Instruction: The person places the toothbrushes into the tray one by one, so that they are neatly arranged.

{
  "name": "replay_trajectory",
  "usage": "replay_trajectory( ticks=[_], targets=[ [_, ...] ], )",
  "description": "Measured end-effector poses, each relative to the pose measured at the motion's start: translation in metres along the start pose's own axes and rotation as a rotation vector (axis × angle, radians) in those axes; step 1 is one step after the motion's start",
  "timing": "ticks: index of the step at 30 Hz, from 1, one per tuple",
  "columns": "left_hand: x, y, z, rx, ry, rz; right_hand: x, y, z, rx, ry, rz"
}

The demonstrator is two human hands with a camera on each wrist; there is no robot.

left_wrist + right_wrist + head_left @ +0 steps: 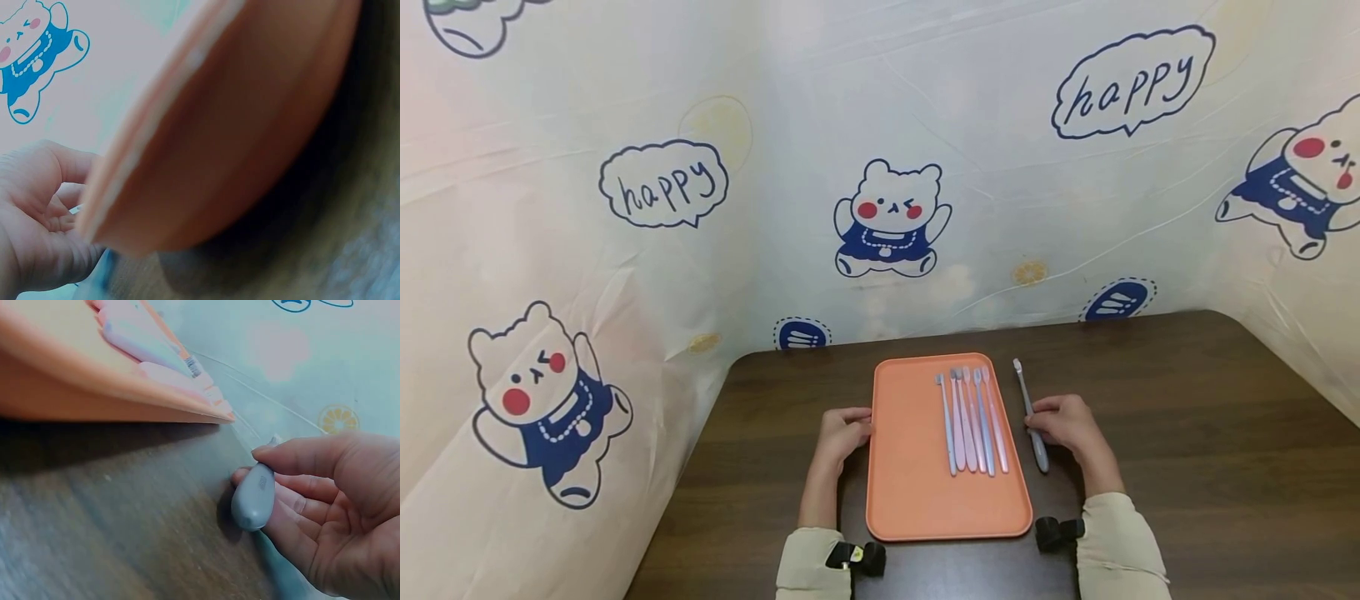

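Observation:
A grey toothbrush [1039,450] lies lengthwise just right of an orange tray [902,492], its bristle head pointing away. My right hand [1067,425] pinches its handle between thumb and fingers; the thick grey handle end shows close up in the right wrist view. Several pastel toothbrushes [958,433], blue and pink, lie side by side in the tray's right half, heads toward the far end. At the tray's left rim, my left hand [842,433] grips the edge with thumb and fingers. Its fingertips are partly hidden behind the rim in the left wrist view.
The tray rests on a dark wooden table [1210,400]. A pale cloth [1000,208] printed with bears and "happy" bubbles hangs behind the table and along its sides. Black wrist cameras [1058,533] are strapped to both sleeves, close to the tray's near corners.

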State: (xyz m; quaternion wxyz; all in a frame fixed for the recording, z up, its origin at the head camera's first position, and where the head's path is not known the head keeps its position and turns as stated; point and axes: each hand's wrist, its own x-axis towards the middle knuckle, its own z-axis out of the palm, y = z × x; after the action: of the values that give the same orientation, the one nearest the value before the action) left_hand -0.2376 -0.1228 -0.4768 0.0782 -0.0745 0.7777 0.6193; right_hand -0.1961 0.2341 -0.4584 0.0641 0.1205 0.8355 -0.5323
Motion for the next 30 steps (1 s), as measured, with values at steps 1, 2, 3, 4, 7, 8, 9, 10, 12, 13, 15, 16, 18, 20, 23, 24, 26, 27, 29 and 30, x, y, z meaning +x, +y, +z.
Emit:
replay_trajectory(
  ticks=[1,2,3,4,7,8,9,10,12,13,15,16,18,20,23,24,26,27,29,30],
  targets=[
    [-0.001,0.000,0.000,-0.002,0.001,0.000,0.000,0.000,0.000,0.014,-0.006,0.003],
    [-0.001,0.000,0.000,-0.005,0.002,-0.002,0.000,0.001,-0.001,0.027,-0.010,0.004],
    [-0.001,0.000,0.000,-0.006,0.003,-0.002,0.000,0.002,-0.001,0.036,-0.019,-0.003],
    [-0.001,0.001,0.001,-0.007,0.005,-0.003,0.000,0.002,-0.002,0.045,-0.023,-0.003],
    [-0.001,0.000,0.001,-0.012,0.005,0.001,0.001,0.003,-0.003,0.072,-0.032,-0.012],
    [-0.001,0.000,0.001,-0.014,0.005,0.004,0.001,0.003,-0.004,0.078,-0.034,-0.013],
    [-0.001,0.001,0.001,-0.015,0.005,0.008,0.002,0.003,-0.004,0.080,-0.038,-0.016],
    [-0.001,0.001,0.001,-0.016,0.005,0.011,0.002,0.003,-0.004,0.087,-0.035,-0.012],
    [-0.001,0.001,0.001,-0.015,0.007,0.016,0.002,0.002,-0.003,0.101,-0.031,-0.008],
    [-0.001,0.001,0.001,-0.014,0.008,0.017,0.002,0.002,-0.003,0.100,-0.036,-0.011],
    [-0.001,0.001,0.001,-0.015,0.011,0.014,0.001,0.001,-0.001,0.105,-0.031,-0.015],
    [-0.001,0.001,0.001,-0.014,0.012,0.012,0.001,0.000,-0.001,0.107,-0.026,-0.015],
    [-0.001,0.000,0.001,-0.015,0.013,0.011,0.002,-0.001,0.000,0.105,-0.021,-0.022],
    [0.000,-0.001,0.001,-0.017,0.013,0.010,0.002,-0.001,0.001,0.100,-0.018,-0.027],
    [0.001,-0.001,0.000,-0.019,0.014,0.012,0.003,-0.001,0.003,0.096,-0.013,-0.024],
    [0.001,-0.001,0.000,-0.021,0.014,0.011,0.003,-0.001,0.004,0.094,-0.013,-0.024],
    [0.001,-0.001,0.001,-0.023,0.014,0.010,0.003,-0.001,0.005,0.091,-0.013,-0.026],
    [0.001,-0.001,0.001,-0.022,0.015,0.009,0.003,-0.002,0.005,0.089,-0.012,-0.024],
    [0.001,-0.001,0.001,-0.021,0.018,0.009,0.003,-0.002,0.006,0.089,-0.011,-0.024],
    [0.000,-0.001,0.001,-0.021,0.019,0.009,0.003,-0.002,0.006,0.088,-0.011,-0.024]
  ],
)
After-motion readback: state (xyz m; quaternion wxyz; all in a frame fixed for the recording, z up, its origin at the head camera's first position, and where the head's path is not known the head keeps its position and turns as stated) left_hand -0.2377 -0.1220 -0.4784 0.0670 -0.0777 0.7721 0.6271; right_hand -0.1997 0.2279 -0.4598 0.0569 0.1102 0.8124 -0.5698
